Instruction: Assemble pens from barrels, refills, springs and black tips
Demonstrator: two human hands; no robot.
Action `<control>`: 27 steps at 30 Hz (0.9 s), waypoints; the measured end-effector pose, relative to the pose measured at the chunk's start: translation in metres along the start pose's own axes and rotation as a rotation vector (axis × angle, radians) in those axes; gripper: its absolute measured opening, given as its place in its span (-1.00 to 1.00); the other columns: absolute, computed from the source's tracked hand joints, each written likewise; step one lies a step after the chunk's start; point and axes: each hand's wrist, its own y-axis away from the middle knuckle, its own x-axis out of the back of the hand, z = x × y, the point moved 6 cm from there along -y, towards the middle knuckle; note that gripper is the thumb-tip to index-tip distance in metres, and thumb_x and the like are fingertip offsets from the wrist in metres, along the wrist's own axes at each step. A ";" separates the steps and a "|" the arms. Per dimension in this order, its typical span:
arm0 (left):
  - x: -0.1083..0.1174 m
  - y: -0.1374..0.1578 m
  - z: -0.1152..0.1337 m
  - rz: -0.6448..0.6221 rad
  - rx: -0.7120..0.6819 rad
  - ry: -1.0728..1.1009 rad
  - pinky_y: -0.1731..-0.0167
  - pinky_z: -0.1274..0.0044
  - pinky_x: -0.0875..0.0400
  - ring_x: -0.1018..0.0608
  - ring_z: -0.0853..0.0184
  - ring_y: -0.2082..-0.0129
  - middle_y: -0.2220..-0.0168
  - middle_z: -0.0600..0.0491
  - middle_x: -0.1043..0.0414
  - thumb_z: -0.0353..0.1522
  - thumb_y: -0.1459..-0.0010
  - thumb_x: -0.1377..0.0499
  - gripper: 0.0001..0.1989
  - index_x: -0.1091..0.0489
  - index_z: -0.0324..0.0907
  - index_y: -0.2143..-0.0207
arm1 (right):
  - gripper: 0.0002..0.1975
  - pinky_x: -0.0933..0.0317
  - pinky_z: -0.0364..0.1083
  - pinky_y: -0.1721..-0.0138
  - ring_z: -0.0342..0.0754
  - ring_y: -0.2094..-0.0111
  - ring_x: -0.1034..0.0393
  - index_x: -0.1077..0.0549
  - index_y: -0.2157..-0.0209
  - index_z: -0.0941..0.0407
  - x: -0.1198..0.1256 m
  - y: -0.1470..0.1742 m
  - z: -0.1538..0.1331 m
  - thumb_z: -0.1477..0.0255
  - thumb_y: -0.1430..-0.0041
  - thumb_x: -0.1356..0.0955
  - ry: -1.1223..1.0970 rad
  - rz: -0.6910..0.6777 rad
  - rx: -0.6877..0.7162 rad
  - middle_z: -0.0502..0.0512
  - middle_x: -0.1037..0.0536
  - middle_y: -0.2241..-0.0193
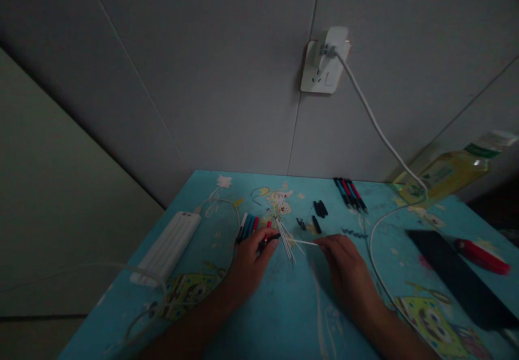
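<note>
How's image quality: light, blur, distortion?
Head view: dim overall, the wall darkening toward the top corners; head view: the bottle looks stretched and slanted, likely wide-angle distortion; head view: thin white tubes between left hand and right hand look soft, fine detail lost.

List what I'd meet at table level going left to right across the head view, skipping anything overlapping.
White device, left hand, loose thin white sticks, right hand, red object.
</note>
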 end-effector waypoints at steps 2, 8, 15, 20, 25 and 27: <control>0.001 0.000 -0.001 0.004 -0.001 -0.005 0.11 0.47 -0.36 -0.54 0.26 0.15 0.12 0.05 -0.53 -0.29 -0.29 -0.12 -0.79 -0.47 -0.11 0.08 | -0.78 -0.30 0.06 0.08 0.05 0.14 -0.38 -0.43 0.09 0.07 -0.001 0.002 0.002 0.56 -0.35 -0.22 0.004 -0.008 -0.006 0.16 -0.47 0.19; 0.000 0.000 -0.005 -0.016 -0.029 -0.002 0.07 0.47 -0.38 -0.54 0.26 0.10 0.09 0.05 -0.53 -0.30 -0.30 -0.11 -0.78 -0.47 -0.08 0.06 | -0.75 -0.31 0.11 0.07 0.07 0.14 -0.38 -0.43 0.06 0.06 0.000 0.003 0.010 0.57 -0.34 -0.21 0.052 -0.006 -0.019 0.18 -0.47 0.17; -0.002 0.000 0.004 -0.063 -0.102 -0.046 0.02 0.46 -0.36 -0.53 0.28 0.07 0.11 0.05 -0.53 -0.34 -0.31 -0.10 -0.79 -0.49 -0.10 0.08 | -0.79 -0.33 0.08 0.12 0.08 0.18 -0.41 -0.45 0.13 0.09 0.004 0.000 0.011 0.55 -0.33 -0.22 0.103 0.016 -0.023 0.17 -0.49 0.20; -0.003 0.001 0.005 -0.071 -0.092 -0.045 0.02 0.44 -0.36 -0.52 0.25 0.07 0.10 0.03 -0.52 -0.34 -0.31 -0.09 -0.78 -0.48 -0.11 0.07 | -0.77 -0.34 0.07 0.12 0.08 0.18 -0.42 -0.46 0.14 0.08 0.005 0.000 0.009 0.57 -0.31 -0.22 0.093 0.014 -0.015 0.18 -0.50 0.21; -0.003 0.002 0.006 -0.075 -0.094 -0.065 0.04 0.43 -0.36 -0.53 0.25 0.09 0.12 0.03 -0.53 -0.36 -0.30 -0.09 -0.78 -0.49 -0.11 0.08 | -0.75 -0.33 0.09 0.12 0.09 0.19 -0.42 -0.47 0.13 0.08 0.005 0.000 0.008 0.57 -0.30 -0.22 0.129 -0.010 -0.021 0.18 -0.50 0.20; -0.005 0.001 0.010 -0.096 -0.109 -0.092 0.05 0.43 -0.36 -0.53 0.25 0.10 0.14 0.03 -0.53 -0.38 -0.28 -0.10 -0.79 -0.50 -0.11 0.10 | -0.74 -0.32 0.09 0.11 0.09 0.18 -0.41 -0.48 0.12 0.08 0.004 0.000 0.007 0.58 -0.30 -0.23 0.148 -0.018 -0.004 0.18 -0.50 0.19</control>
